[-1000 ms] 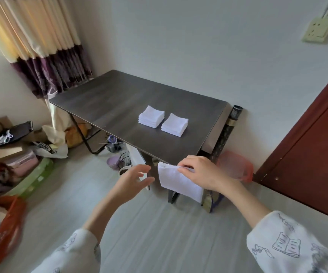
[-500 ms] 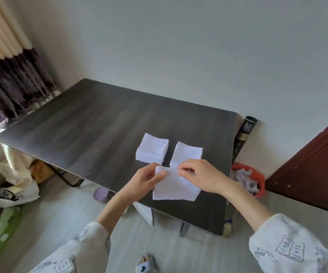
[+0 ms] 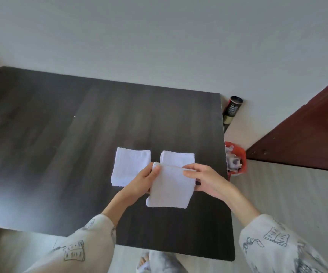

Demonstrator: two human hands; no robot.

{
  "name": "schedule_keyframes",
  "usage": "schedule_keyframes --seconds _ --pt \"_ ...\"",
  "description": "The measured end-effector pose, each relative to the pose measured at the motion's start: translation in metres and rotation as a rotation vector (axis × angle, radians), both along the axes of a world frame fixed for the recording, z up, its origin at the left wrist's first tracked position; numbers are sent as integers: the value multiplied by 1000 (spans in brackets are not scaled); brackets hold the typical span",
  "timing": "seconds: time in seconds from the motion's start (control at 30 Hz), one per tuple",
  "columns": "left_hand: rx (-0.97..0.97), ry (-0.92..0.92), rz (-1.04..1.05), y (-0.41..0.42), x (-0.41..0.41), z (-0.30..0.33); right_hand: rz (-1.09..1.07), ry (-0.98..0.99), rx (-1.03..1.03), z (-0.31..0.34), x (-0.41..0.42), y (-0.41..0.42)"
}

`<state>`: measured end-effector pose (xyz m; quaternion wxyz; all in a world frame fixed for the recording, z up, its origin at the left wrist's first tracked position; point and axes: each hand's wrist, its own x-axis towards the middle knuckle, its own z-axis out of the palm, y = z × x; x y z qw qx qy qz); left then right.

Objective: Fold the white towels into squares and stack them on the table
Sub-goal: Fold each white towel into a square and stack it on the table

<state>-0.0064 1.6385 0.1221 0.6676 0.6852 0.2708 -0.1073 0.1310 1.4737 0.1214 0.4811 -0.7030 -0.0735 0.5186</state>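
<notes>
Against a pale wall (image 3: 159, 36), the dark table (image 3: 60, 154) bears two towel stacks (image 3: 131, 166).

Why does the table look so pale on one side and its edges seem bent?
In the head view, daylight from the left glares off the dark table, washing out its near left part. The wide-angle lens bows its edges. The held white towel and both folded stacks stay fairly sharp; the red bin and black tube at the right are softer.

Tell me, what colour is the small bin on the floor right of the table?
Red-orange; the small plastic bin shows best, and only, in the head view.
</notes>
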Motion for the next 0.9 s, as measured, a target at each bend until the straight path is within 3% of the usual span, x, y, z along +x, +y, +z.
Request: schedule_keyframes --seconds 0.13,0.33,0.67,0.9 --pt "-25 95 4 15 45 -29 -115 34 -63 -23 34 12" --pt "45 188 -30 26 101 -67 -139 -204 -229 -63 67 23" --pt "382 205 -137 34 115 -95 -30 -456 -266 -81 75 28" --pt "425 190 -92 32 113 -95 -92 -511 -263 -83 75 33"
